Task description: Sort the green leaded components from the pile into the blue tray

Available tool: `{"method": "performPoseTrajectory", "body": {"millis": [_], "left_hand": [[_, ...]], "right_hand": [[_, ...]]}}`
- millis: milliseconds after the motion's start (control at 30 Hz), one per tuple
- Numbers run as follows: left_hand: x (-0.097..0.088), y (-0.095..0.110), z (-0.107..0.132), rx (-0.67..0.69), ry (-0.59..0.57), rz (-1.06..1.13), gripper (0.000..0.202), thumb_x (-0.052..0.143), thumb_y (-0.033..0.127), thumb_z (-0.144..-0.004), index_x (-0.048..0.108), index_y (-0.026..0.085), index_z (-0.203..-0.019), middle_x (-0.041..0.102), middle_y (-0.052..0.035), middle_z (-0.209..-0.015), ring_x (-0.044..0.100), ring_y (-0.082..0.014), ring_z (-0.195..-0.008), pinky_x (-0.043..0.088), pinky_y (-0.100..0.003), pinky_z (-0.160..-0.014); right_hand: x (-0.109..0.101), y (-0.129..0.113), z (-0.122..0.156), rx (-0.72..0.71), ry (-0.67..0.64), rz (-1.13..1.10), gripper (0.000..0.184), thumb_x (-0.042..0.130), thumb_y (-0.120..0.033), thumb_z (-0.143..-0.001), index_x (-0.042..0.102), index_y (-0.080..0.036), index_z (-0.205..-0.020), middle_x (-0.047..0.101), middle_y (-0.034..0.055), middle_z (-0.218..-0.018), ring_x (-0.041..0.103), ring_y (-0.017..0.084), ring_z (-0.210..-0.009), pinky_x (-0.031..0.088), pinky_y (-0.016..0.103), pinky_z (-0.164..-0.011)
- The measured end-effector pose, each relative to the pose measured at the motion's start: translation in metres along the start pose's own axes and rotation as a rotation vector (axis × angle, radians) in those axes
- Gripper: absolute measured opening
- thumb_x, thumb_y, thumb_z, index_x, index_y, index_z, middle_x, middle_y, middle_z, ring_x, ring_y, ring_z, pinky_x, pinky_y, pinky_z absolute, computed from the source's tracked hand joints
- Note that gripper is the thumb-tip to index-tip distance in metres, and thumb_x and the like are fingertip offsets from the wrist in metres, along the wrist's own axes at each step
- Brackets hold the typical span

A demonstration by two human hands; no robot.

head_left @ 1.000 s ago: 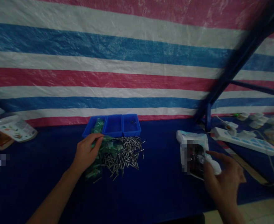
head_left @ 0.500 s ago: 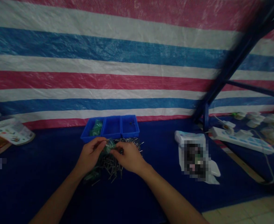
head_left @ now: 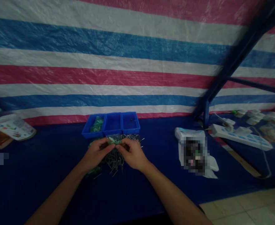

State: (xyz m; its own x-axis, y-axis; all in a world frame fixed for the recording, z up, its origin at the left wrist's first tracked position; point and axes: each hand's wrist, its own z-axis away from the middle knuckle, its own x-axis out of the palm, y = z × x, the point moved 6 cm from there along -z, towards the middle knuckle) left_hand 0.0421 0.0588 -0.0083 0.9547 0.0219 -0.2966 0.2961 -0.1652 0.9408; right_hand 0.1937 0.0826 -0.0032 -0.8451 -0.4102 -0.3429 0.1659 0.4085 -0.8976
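Note:
Between my two hands is a small green-tinted clear plastic bag (head_left: 114,138), pinched along its near edge. My left hand (head_left: 96,154) grips its left side with thumb and fingers. On its right side my right hand (head_left: 132,154) does the same, the thumbs almost meeting. Something pale shows inside the bag, too small to name. Below the hands lies a heap of thin metal rivet-like pins (head_left: 115,161), partly covered by them. Behind stands a blue three-compartment bin (head_left: 112,125); green bags (head_left: 97,124) fill its left compartment, and a few tiny bits sit in the right one.
More green plastic (head_left: 95,171) lies beside my left wrist. Right of the pins is a white package (head_left: 180,153), partly blurred out. A power strip (head_left: 241,137) with a cable lies farther right, near a blue metal frame (head_left: 206,114). A clear container (head_left: 13,126) stands at left.
The bag has turned from bunched up to stretched sideways between my hands, and my thumbs have come closer together. The camera view has shifted slightly.

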Motion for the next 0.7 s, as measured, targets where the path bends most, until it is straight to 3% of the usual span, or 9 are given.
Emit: {"method": "performPoseTrajectory", "body": {"millis": [700], "left_hand": [[-0.0069, -0.0048, 0.0005, -0.036, 0.002, -0.041, 0.026, 0.072, 0.042, -0.076, 0.072, 0.017, -0.083, 0.073, -0.0034, -0.08, 0.066, -0.0187, -0.075, 0.052, -0.03, -0.073]], "right_hand": [[0.0051, 0.0008, 0.0029, -0.065, -0.036, 0.017, 0.019, 0.058, -0.031, -0.09, 0.062, -0.02, -0.075, 0.054, -0.005, -0.061, 0.045, 0.009, -0.054, 0.033, 0.024, -0.052]]}}
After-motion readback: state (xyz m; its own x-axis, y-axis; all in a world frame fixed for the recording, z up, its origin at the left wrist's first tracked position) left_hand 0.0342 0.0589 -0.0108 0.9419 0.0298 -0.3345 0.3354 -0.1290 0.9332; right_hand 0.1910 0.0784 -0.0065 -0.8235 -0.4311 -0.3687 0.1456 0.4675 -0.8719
